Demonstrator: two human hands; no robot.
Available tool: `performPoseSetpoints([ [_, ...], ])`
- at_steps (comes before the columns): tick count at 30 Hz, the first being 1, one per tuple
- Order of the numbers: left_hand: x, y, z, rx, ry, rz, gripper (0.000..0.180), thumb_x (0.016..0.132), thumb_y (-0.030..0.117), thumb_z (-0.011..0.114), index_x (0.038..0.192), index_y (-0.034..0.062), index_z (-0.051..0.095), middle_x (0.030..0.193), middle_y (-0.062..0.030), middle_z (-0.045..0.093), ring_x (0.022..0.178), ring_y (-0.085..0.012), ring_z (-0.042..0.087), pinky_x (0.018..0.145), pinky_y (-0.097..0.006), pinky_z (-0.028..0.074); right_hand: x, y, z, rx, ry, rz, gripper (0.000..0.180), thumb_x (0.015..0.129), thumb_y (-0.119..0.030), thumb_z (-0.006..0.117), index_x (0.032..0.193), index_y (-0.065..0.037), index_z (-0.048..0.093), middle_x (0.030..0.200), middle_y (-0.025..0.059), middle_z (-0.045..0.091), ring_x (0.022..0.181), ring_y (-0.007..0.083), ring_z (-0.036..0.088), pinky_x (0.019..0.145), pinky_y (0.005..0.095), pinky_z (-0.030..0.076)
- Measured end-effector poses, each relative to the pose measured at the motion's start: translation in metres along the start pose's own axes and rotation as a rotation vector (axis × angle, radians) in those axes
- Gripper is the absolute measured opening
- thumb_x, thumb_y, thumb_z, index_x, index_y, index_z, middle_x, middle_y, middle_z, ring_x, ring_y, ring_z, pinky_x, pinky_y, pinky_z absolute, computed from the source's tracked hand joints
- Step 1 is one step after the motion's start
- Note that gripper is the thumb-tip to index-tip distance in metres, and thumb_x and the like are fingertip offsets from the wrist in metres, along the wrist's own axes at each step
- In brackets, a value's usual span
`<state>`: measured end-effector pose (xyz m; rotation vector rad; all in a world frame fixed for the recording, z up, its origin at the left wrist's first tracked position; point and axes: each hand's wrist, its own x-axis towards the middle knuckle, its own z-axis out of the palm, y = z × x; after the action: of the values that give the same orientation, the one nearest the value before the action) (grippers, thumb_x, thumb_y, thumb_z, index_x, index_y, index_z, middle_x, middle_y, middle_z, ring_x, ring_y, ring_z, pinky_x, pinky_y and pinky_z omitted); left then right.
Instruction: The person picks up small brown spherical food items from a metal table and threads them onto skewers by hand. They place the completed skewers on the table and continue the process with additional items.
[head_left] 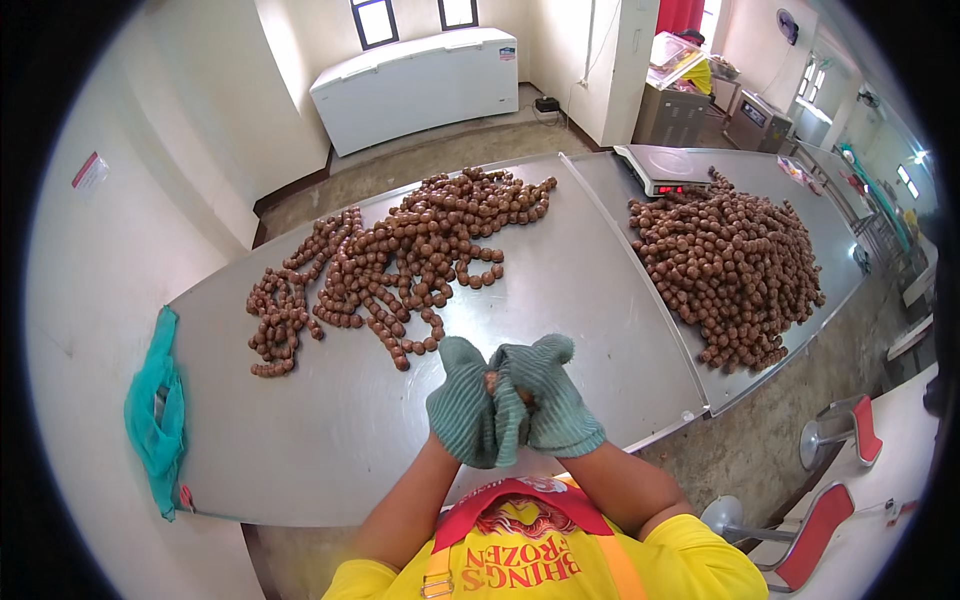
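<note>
Presses left hand (pixel 464 405), nearer, and right hand (pixel 558 398) together short of sausage strings (pixel 425 238) slanting away rightward; cannot tell whether grasping anything.

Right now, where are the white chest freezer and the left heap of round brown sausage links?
White chest freezer (pixel 425 102): head view, front panel.
Left heap of round brown sausage links (pixel 418 234): head view, middle.

Sausage heap (pixel 425 240) on table (pixel 300 430), freezer (pixel 420 95) behind, second heap (pixel 725 265) right, scale (pixel 660 165) behind it

Pale walls (pixel 110 240), white chest freezer (pixel 425 95) below windows (pixel 375 22); floor (pixel 430 160) apparently concrete.
</note>
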<state>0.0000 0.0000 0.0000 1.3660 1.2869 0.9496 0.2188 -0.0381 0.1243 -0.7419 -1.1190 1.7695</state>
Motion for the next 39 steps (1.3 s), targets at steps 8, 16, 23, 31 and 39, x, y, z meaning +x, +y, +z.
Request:
performPoseSetpoints([
  [8, -0.067, 0.05, -0.021, 0.539, -0.284, 0.631, 0.123, 0.084, 0.05, 0.11, 0.186, 0.0147, 0.051, 0.157, -0.0221, 0.082, 0.124, -0.0401, 0.086, 0.103, -0.056, 0.065, -0.012, -0.029, -0.02, -0.384, 0.02, -0.202, 0.039, 0.127, -0.043, 0.061, 0.123, -0.005, 0.066, 0.114, 0.0117, 0.071, 0.116, 0.0375, 0.07, 0.123, 0.0546, 0.057],
  [16, -0.097, 0.143, -0.014, 0.065, -0.087, 0.168, 0.041, 0.108, 0.036, 0.088, 0.134, 0.004, 0.082, 0.113, -0.0165, 0.082, 0.11, -0.0373, 0.077, 0.107, -0.051, 0.06, -0.002, -0.022, -0.023, -0.61, -0.166, -0.121, 0.027, 0.107, -0.016, 0.081, 0.131, -0.009, 0.07, 0.11, 0.012, 0.075, 0.105, 0.0339, 0.078, 0.092, 0.0506, 0.062],
  [23, -0.074, 0.159, -0.036, 0.817, -0.612, 0.355, 0.036, 0.119, 0.027, 0.074, 0.151, 0.0091, 0.077, 0.122, -0.0182, 0.085, 0.105, -0.0396, 0.08, 0.103, -0.048, 0.065, -0.032, 0.01, -0.054, -0.066, -0.139, 0.415, 0.019, 0.124, -0.027, 0.066, 0.127, -0.016, 0.082, 0.101, -0.007, 0.071, 0.077, 0.0075, 0.057, 0.073, 0.0265, 0.051],
  [31, -0.026, 0.171, 0.009, 1.06, -1.217, 0.211, 0.038, 0.112, 0.026, 0.081, 0.149, 0.0191, 0.085, 0.122, -0.0147, 0.089, 0.108, -0.0365, 0.085, 0.096, -0.044, 0.067, -0.229, 0.083, -0.188, -0.017, -0.242, 0.222, 0.06, 0.128, -0.02, 0.063, 0.188, -0.022, 0.061, 0.163, -0.0019, 0.08, 0.12, 0.006, 0.077, 0.106, 0.0255, 0.062],
  [39, 0.018, 0.119, 0.129, -0.564, -0.817, -0.602, 0.012, 0.119, 0.019, 0.078, 0.12, 0.0078, 0.076, 0.116, -0.0097, 0.08, 0.106, -0.0266, 0.077, 0.093, -0.044, 0.064, -0.474, 0.077, -0.207, -0.057, 0.627, 0.147, 0.052, 0.12, -0.03, 0.074, 0.169, -0.015, 0.077, 0.158, 0.0224, 0.082, 0.14, 0.0338, 0.083, 0.126, 0.0436, 0.064],
])
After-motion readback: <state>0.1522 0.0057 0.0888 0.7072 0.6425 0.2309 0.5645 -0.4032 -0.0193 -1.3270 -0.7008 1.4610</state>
